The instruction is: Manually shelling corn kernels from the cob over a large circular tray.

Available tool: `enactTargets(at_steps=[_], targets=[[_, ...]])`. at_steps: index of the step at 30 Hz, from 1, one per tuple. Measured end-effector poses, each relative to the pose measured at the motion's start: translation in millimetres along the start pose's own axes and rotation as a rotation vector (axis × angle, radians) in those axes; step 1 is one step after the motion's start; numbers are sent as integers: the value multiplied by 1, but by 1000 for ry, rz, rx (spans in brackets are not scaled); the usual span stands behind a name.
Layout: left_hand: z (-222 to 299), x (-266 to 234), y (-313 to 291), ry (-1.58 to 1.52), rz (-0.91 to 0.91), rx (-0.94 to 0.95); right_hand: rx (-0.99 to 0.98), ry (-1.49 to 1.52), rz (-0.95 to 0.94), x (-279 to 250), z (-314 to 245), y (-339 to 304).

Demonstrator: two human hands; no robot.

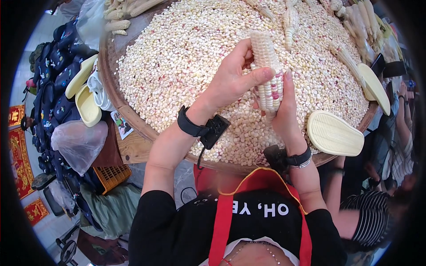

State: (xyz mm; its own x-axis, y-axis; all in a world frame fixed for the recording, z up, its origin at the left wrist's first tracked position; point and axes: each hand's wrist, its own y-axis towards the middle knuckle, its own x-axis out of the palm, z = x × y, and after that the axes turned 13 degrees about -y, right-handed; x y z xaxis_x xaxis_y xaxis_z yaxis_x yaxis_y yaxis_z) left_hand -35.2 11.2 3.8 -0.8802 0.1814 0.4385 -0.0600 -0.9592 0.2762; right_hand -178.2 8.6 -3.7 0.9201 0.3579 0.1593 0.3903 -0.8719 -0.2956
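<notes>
A corn cob (265, 57) is held upright over a broad heap of loose corn kernels (186, 66). Its upper part is bare of kernels; lower down, white rows with some purple-red kernels remain. My left hand (237, 75) is closed round the cob's side, thumb pressed across its front. Lower down, my right hand (286, 113) grips the bottom end, its thumb along the right side; some of its fingers are hidden behind the cob. The kernels, mostly white and yellow with scattered pink ones, lie in a large round tray (128, 108) with a brown rim.
Cream shoe soles lie at the tray's edge, one near my right wrist (335, 134) and one farther right (376, 88). Stripped cobs (290, 22) rest on the far kernels. A cream slipper (88, 106) is at left, above an orange crate (111, 178). A person in stripes (368, 217) is at right.
</notes>
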Motion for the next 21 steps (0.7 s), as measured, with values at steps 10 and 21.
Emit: enactTargets(at_steps=[10,21], targets=[[-5,2,-2,233,223,61,-10,-100,-38,0,7,4],[13,-3,2,-14,68,34,39,161,-120,-6,3,3]])
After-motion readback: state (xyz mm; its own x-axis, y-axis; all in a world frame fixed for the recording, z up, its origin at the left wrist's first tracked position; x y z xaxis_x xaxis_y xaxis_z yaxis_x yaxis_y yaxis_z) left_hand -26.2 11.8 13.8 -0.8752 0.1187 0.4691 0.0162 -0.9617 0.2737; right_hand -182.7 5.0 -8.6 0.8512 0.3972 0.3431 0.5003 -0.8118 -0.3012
